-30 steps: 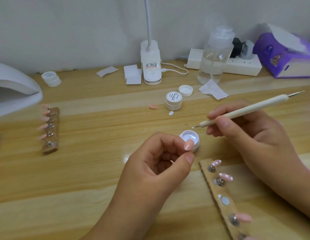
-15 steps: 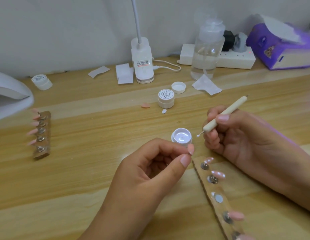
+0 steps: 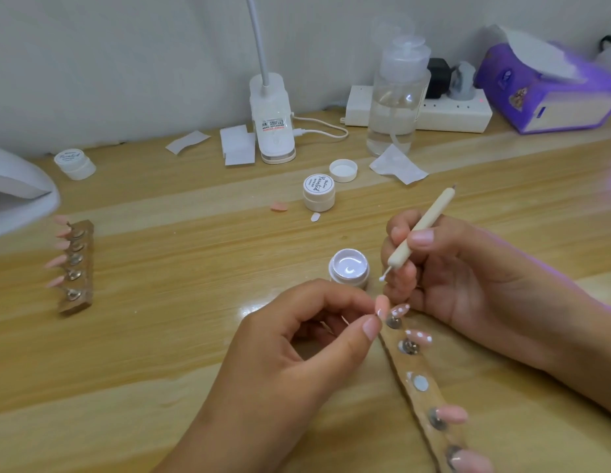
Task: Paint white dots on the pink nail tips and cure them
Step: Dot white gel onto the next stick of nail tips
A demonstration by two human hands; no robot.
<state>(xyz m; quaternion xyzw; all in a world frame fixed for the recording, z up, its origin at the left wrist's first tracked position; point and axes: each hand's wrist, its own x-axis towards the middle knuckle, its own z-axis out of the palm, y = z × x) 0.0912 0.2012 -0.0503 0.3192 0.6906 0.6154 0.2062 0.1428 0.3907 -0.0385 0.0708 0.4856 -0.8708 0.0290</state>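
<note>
Item one, our left hand (image 3: 297,353): thumb and forefinger closed in a narrow pinch on a single pink nail tip (image 3: 382,306), the other fingers curled loosely beneath. The tip stands between the two fingertips, just above the far end of the cardboard strip (image 3: 408,365). Item two, our right hand (image 3: 451,278): thumb and fingers wrapped round a cream dotting pen (image 3: 421,230), held steeply. Its point carries a white bead and hangs just above the pinched tip, not touching it (the gap is small but visible). Item three, an open jar of white gel (image 3: 349,268), on the table (image 3: 195,336) just behind both hands. Item four, on the strip: two dotted tips (image 3: 401,308) nearest our fingers, one bare metal disc (image 3: 419,383), then plain pink tips (image 3: 452,414) toward us. Further stock: a second strip of pink tips (image 3: 75,264) at the left beside the white curing lamp (image 3: 17,192); behind the open jar, a closed jar (image 3: 318,192), a loose lid (image 3: 343,170) and a stray pink tip (image 3: 279,207).
</note>
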